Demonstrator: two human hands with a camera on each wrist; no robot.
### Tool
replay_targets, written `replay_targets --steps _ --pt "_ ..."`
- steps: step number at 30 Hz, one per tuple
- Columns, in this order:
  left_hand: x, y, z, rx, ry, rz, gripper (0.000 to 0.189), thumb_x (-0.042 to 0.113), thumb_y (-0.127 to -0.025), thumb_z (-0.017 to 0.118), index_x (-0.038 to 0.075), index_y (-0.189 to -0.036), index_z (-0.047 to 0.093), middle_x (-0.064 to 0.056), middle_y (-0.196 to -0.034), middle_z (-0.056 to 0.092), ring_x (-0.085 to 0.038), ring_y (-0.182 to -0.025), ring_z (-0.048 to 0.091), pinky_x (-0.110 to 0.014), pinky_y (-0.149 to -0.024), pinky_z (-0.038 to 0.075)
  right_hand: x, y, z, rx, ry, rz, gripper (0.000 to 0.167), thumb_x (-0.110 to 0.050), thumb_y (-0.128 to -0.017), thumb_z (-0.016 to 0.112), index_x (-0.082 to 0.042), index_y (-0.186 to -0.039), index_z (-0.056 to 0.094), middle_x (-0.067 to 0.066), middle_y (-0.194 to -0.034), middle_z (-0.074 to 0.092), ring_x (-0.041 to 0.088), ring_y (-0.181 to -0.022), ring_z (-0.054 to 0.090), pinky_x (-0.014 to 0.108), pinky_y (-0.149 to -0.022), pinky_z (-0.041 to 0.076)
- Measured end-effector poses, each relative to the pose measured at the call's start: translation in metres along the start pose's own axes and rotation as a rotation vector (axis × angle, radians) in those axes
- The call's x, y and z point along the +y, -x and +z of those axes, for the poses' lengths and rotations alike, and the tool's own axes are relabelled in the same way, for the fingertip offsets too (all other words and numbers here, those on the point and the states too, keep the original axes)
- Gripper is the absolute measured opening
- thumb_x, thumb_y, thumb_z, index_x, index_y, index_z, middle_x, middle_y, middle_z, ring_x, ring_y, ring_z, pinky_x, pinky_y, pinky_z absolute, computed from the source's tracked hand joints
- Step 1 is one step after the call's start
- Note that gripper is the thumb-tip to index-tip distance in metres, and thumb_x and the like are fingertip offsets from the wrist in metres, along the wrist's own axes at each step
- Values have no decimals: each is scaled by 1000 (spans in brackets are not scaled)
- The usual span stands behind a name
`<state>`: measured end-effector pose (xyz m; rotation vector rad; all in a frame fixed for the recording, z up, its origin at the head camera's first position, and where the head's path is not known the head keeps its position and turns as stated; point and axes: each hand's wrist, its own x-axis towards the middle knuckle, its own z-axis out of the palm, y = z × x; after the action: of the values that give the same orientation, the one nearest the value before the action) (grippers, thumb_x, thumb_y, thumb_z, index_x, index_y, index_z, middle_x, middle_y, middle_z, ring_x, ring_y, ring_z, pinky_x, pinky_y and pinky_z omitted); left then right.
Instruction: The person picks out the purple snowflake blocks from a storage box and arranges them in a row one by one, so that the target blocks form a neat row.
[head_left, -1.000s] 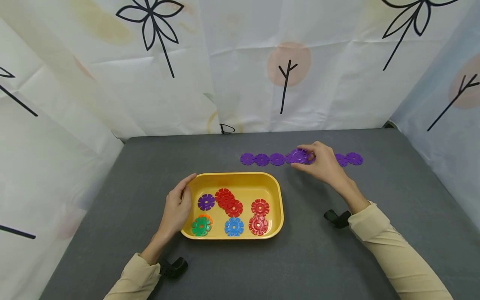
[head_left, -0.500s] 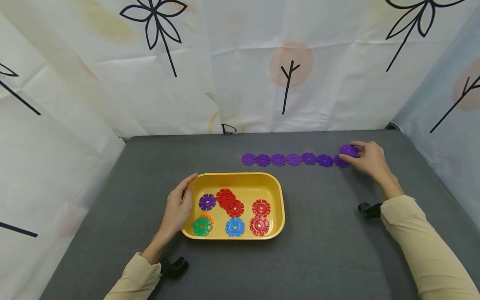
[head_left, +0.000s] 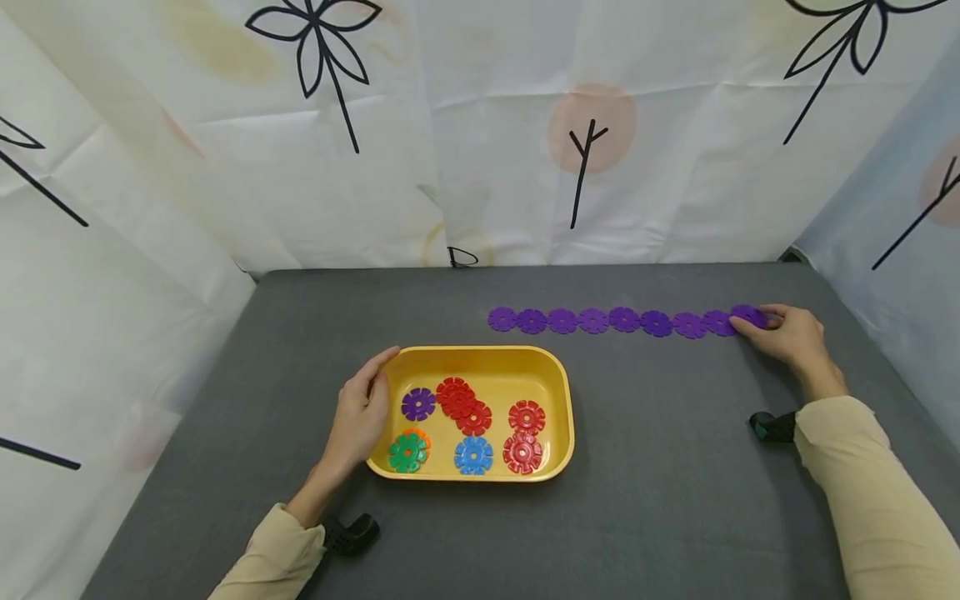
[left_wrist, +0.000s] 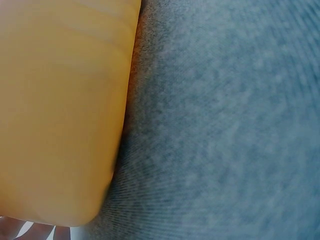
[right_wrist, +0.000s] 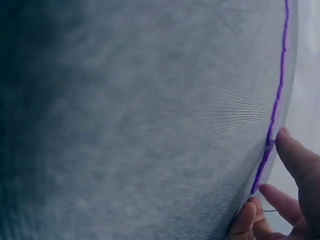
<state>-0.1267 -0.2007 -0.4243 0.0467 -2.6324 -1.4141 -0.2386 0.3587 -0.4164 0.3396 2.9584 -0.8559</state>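
Observation:
Along the back of the table runs a row of purple flower-shaped discs (head_left: 592,322), laid edge to edge. At the row's right end my right hand (head_left: 793,335) pinches a purple flower-shaped disc (head_left: 747,316) between thumb and fingers, against its neighbour. The right wrist view shows the thumb and fingertips around the end of the thin purple line (right_wrist: 274,115). My left hand (head_left: 362,417) holds the left end of a yellow tray (head_left: 517,358), its fingers along the side and far corner. Part of that hand is hidden behind the tray in the left wrist view.
Inside the tray lie a purple disc (head_left: 417,404), several red discs (head_left: 456,398), a blue disc (head_left: 473,455) and a green disc (head_left: 408,452) over an orange one. A white patterned cloth (head_left: 495,183) stands behind the grey table (head_left: 645,517).
My right hand has moved right along the row, laying down a purple disc and bringing another to the far right end. The left hand still holds the tray.

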Motion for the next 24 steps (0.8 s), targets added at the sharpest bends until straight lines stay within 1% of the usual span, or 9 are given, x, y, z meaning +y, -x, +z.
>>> replay_targets --steps 4,8,12,14,16,20,23,24 --pt "1 0 -1 4 -1 2 42 8 -109 38 11 -148 54 -7 -70 40 -14 -47 34 -22 -51 32 -1 0 -2 -43 1 38 72 -40 -103 50 19 -144 37 44 -133 45 61 -128 34 69 -108 29" --pt "1 0 -1 1 1 2 42 8 -109 38 11 -148 53 -7 -70 40 -13 -48 34 -22 -51 32 -4 2 -3 -48 -3 60 67 -32 -103 49 19 -145 36 44 -135 43 63 -132 31 69 -109 28" --pt "0 1 0 -1 2 2 42 9 -109 37 11 -149 53 -7 -70 40 -13 -48 34 -23 -51 32 -5 4 -5 -67 -12 119 66 -31 -104 47 17 -148 33 44 -142 38 63 -136 25 70 -109 28" --pt "0 1 0 3 1 6 42 9 -109 37 12 -149 53 -7 -69 40 -13 -47 33 -23 -51 32 -5 4 -6 -73 -11 128 66 -31 -104 47 16 -149 32 44 -142 37 64 -137 24 71 -110 28" --pt "0 1 0 6 0 9 42 9 -109 37 11 -149 53 -6 -68 40 -13 -46 33 -23 -50 32 -5 5 -7 -73 -14 127 67 -32 -104 47 16 -149 33 43 -141 38 64 -137 22 72 -111 25" --pt "1 1 0 4 1 10 42 8 -109 37 11 -148 53 -6 -68 39 -13 -47 33 -22 -50 32 -2 6 -7 -78 -14 109 67 -32 -104 47 17 -148 34 44 -140 38 64 -137 22 73 -112 23" --pt "2 1 0 2 3 6 42 8 -109 37 11 -148 53 -6 -68 39 -13 -47 33 -22 -50 31 -1 7 -7 -83 0 97 68 -33 -104 48 16 -148 33 46 -141 38 64 -136 24 72 -111 26" --pt "2 1 0 1 -1 6 43 8 -109 37 11 -149 53 -6 -68 39 -13 -47 33 -22 -50 31 -1 7 -7 -76 17 76 68 -32 -103 50 17 -147 34 46 -140 40 65 -135 25 71 -111 26"
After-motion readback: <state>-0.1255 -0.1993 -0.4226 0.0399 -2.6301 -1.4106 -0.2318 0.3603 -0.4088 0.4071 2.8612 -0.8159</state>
